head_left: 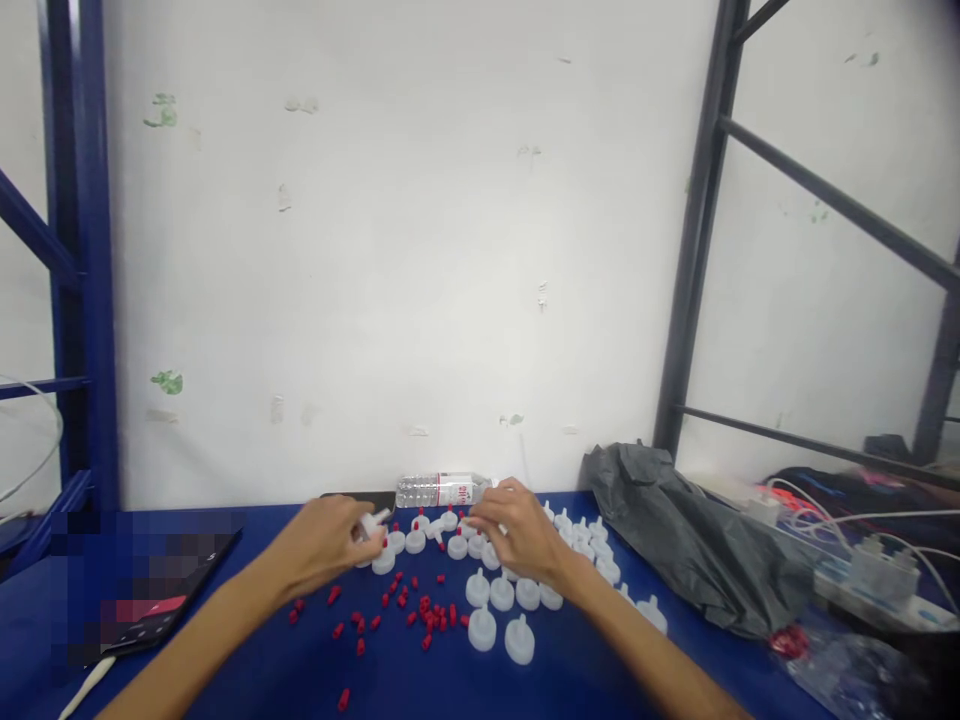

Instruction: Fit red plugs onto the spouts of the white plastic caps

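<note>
My left hand (326,540) is closed around a white nozzle cap (373,522), its spout pointing up and to the right. My right hand (516,525) hovers over the white caps with its fingers drawn together; whatever lies between the fingertips is too small to make out. Between and behind the hands are several white caps (415,541) with red tips on their spouts. White caps with bare spouts (482,628) stand in front of my right hand and to its right. Small loose red tips (425,605) lie scattered on the blue table (285,680) between my forearms.
A clear water bottle (439,490) lies by the wall. On the right are a grey plastic bag (690,540), a power strip (862,590) with cables and a crumpled clear bag (847,670). A dark flat object (172,590) lies at the left, beside blue metal framing (82,250).
</note>
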Action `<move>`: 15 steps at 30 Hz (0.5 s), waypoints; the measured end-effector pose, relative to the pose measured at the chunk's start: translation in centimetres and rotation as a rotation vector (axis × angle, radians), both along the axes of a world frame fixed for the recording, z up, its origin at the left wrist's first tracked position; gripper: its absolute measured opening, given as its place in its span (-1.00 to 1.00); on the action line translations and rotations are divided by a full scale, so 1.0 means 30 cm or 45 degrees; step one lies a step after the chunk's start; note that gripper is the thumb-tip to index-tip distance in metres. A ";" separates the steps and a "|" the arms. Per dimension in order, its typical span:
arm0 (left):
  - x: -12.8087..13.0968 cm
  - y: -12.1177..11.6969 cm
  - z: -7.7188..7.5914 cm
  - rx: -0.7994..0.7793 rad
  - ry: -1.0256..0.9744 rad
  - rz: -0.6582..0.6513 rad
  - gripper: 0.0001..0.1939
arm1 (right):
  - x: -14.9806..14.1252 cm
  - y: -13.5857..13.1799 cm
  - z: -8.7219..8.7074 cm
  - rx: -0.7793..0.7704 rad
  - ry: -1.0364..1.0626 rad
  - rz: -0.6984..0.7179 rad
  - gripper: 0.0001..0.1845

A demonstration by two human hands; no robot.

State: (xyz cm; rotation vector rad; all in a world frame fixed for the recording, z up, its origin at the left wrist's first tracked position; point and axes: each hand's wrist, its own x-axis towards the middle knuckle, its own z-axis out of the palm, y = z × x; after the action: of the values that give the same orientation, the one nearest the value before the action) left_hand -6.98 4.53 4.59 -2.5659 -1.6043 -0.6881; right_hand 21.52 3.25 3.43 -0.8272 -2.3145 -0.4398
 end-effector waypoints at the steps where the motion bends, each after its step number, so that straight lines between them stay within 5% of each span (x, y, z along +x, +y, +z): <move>1: -0.020 0.007 0.004 0.050 -0.016 0.044 -0.68 | 0.017 0.011 -0.003 -0.045 0.041 -0.057 -0.71; 6: -0.012 -0.027 0.010 0.255 0.022 -0.034 -0.64 | -0.001 0.020 -0.045 -0.237 -0.102 -0.012 -0.80; 15: 0.075 -0.059 -0.103 0.335 0.278 -0.193 -0.76 | -0.059 -0.032 -0.066 -0.315 0.016 0.022 -0.73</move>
State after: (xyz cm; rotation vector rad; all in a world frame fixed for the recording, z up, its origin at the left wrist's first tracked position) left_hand -4.72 2.76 1.50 -2.4847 -1.1798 -0.5613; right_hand 19.76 2.29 1.44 -0.9225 -2.3929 -0.1411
